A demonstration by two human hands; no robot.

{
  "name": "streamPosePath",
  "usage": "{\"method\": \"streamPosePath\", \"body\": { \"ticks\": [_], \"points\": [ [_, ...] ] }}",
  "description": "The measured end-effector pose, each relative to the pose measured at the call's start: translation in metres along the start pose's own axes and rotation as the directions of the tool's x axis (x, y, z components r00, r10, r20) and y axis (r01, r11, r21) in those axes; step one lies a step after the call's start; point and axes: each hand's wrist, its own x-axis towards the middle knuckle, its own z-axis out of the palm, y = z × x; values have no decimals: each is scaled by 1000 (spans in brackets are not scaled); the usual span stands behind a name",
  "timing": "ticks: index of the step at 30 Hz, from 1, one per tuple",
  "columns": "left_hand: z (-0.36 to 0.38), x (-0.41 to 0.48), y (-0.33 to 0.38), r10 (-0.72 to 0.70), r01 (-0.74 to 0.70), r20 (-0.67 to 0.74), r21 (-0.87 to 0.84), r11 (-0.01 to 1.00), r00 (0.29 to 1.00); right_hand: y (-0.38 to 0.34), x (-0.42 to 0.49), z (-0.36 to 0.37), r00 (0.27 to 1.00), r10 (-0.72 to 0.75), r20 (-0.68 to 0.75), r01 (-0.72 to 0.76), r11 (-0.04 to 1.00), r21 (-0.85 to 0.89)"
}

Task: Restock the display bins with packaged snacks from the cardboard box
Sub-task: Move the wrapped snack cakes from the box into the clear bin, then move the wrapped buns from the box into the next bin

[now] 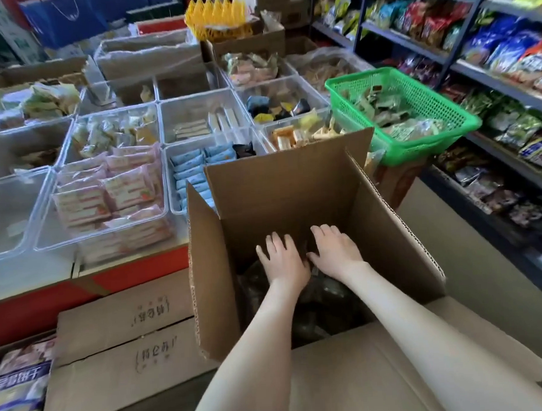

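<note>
Both hands are lowered into the open cardboard box (294, 188), palms down, with nothing gripped.

The left hand (285, 258) and right hand (334, 249) are held side by side with fingers stretched and spread. The packaged snacks (325, 303) – dark, glossy, crinkled wrappers – are heaped directly beneath and nearer than the palms; contact cannot be told. The box is of brown corrugated card, its flaps raised. Just beyond the left flap, clear rigid plastic display bins (45, 214) are set in rows, filled with flat pink packets (106, 195) and blue packets (189, 172). A green mesh basket (417, 153) is seen behind the box.
</note>
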Motion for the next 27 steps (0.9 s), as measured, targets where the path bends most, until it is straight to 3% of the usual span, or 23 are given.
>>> {"method": "streamPosePath", "body": {
  "ticks": [7, 11, 14, 18, 22, 27],
  "points": [
    [82, 64, -18, -17, 5, 256, 45, 999, 967, 36, 70, 94, 965, 10, 262, 9, 997, -72],
    [127, 83, -31, 0, -44, 371, 110, 993, 929, 54, 94, 151, 879, 54, 473, -19, 997, -79],
    [150, 86, -34, 19, -72, 414, 112, 991, 910, 59, 99, 183, 796, 16, 605, 66, 991, -113],
    [168, 84, -35, 20, -79, 399, 132, 988, 917, 67, 109, 197, 773, -40, 633, 157, 979, -130],
    [177, 82, -36, 33, -94, 393, 138, 986, 919, 74, 112, 193, 702, -60, 709, 210, 970, -126],
    [181, 81, -37, 30, -100, 425, 144, 984, 905, 69, 109, 195, 710, -63, 702, 257, 951, -174]
  ]
}}
